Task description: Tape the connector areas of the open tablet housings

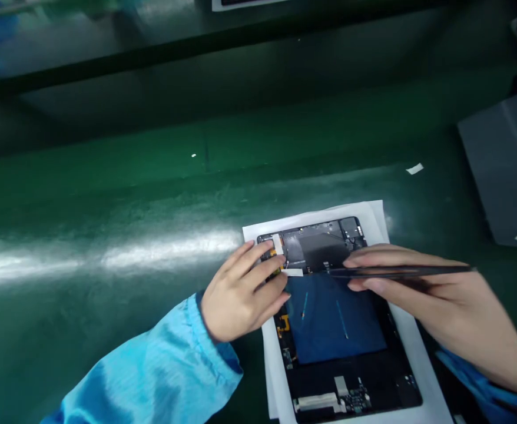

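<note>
An opened tablet (338, 318) lies on white paper sheets (373, 218), its inner parts showing. A blue panel fills its middle, and a circuit board with a pale ribbon sits at the near end. My left hand (245, 291) rests on the tablet's left edge with fingers spread, fingertips by small white tape strips (292, 272). Between the thumb and fingers of my right hand (421, 288) is a pair of dark tweezers (400, 271). The tweezers point left over the tablet, their tips near the upper edge of the blue panel.
A dark grey box-like object (506, 165) stands at the right on the green work surface (108, 176). A white scrap (414, 169) lies near it, and a tiny white bit (194, 155) farther left. A dark ledge crosses the back.
</note>
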### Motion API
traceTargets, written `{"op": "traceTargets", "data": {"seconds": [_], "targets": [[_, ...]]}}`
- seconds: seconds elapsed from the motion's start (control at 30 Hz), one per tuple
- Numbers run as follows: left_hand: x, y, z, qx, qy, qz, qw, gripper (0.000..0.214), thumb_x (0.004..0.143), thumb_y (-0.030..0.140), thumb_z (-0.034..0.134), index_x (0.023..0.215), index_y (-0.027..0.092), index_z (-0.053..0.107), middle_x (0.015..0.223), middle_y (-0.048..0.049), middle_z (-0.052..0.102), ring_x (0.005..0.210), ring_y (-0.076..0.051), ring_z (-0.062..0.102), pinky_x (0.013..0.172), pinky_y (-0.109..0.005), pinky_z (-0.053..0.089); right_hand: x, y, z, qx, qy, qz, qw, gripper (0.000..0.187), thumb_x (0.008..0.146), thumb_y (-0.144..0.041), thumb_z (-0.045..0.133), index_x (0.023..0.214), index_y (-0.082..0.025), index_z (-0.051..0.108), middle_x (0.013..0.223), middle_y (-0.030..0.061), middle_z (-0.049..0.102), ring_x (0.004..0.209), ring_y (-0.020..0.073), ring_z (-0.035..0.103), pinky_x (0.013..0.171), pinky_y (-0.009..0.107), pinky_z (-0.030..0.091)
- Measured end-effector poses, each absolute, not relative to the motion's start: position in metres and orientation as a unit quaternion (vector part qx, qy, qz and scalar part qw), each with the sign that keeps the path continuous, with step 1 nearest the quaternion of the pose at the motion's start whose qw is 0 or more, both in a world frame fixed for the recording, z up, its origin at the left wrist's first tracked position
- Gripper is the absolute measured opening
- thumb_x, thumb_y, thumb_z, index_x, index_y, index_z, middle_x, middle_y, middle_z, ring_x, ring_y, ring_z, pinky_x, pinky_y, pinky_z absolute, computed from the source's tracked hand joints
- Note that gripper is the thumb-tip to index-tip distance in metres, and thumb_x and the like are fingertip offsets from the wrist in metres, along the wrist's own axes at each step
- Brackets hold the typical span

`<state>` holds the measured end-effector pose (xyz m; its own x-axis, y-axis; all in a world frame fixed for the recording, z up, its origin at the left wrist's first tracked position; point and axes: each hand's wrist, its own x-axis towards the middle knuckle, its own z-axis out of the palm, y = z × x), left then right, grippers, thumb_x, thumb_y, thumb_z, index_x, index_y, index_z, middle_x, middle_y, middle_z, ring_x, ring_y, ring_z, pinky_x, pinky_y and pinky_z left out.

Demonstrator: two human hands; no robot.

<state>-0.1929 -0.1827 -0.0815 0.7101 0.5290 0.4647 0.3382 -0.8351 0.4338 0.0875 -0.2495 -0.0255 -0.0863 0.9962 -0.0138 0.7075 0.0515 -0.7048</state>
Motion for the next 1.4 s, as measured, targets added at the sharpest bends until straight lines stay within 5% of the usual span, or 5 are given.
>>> {"op": "traceTargets", "data": {"seconds": [0.13, 0.3, 1.07, 1.4], "targets": [[-0.192, -0.185, -0.080, 0.905, 0.250, 0.299, 0.169, 0.017, 0.093, 0.025, 0.060, 0.098, 0.013, 0.071, 0.113, -0.0081, 0.072, 0.120, -0.033, 0.061, 0.103, -0.051, 0.053, 0.058, -0.232, -0.028, -0.626, -0.627, 0.347, 0.307, 0.012, 0.088, -0.028, 0.064, 0.094, -0.027, 0.074, 0.100, 0.0005, 0.073, 0.086, 0.0194, 0.071, 0.069, 0.027, 0.062], [-0.191, -0.188, -0.077, 0.897, 0.264, 0.302, 0.184, 0.018, 0.094, 0.024, 0.057, 0.097, 0.014, 0.071, 0.112, -0.0062, 0.073, 0.118, -0.032, 0.062, 0.100, -0.050, 0.055, 0.048, -0.227, -0.024, -0.681, -0.609, 0.312, 0.260, 0.018, 0.085, -0.036, 0.065, 0.077, -0.023, 0.075, 0.087, 0.0020, 0.074, 0.074, 0.0185, 0.071, 0.053, 0.020, 0.056], [-0.190, -0.189, -0.075, 0.898, 0.268, 0.293, 0.189, 0.017, 0.094, 0.021, 0.058, 0.098, 0.013, 0.072, 0.114, -0.0075, 0.072, 0.120, -0.033, 0.061, 0.102, -0.051, 0.054, 0.037, -0.222, -0.019, -0.694, -0.538, 0.350, 0.326, 0.025, 0.085, -0.041, 0.065, 0.068, -0.025, 0.074, 0.077, 0.0024, 0.072, 0.068, 0.0171, 0.070, 0.058, 0.023, 0.059], [-0.191, -0.190, -0.076, 0.903, 0.263, 0.289, 0.177, 0.018, 0.094, 0.021, 0.058, 0.100, 0.012, 0.072, 0.115, -0.0070, 0.072, 0.121, -0.033, 0.061, 0.102, -0.052, 0.054, 0.036, -0.225, -0.020, -0.685, -0.585, 0.325, 0.288, 0.015, 0.083, -0.032, 0.067, 0.071, -0.026, 0.075, 0.081, -0.0006, 0.073, 0.068, 0.0136, 0.070, 0.060, 0.016, 0.057]]}}
